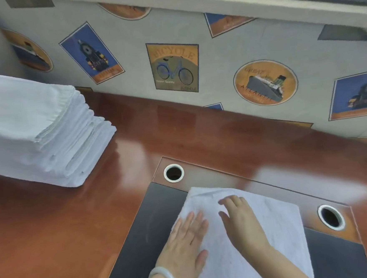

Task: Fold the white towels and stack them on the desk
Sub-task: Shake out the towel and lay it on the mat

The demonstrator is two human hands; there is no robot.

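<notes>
The desk [54, 234] is a big glossy red-brown slab, and the wall [216, 56] behind it is papered with retro prints. One reads "BICYCLE" with "Finest Quality" under the bike. The round ship one says "GREAT" something and "ATLANTI…", and the rest is too blurry to read.

The stack [36, 131] of folded towels sits well off to the left of the left hand [185, 243] and beyond its fingertips, so imo that hand is the nearer one for the carry-over. The towel [278, 230] lies right under both hands on a dark pad [141, 239]. Its long axis looks to run the way the fingers point, with the near end cut off at the bottom.

The left hand is flat, fingers straight and close together. The right hand [242, 221] presses down with fingers a bit spread and bent, and neither hand is pinching anything.

One cable hole [173, 172] is just past the left fingertips, and a second hole [331, 217] is off to the right of the right hand. There's a pale bangle [166, 274] on the left wrist.
</notes>
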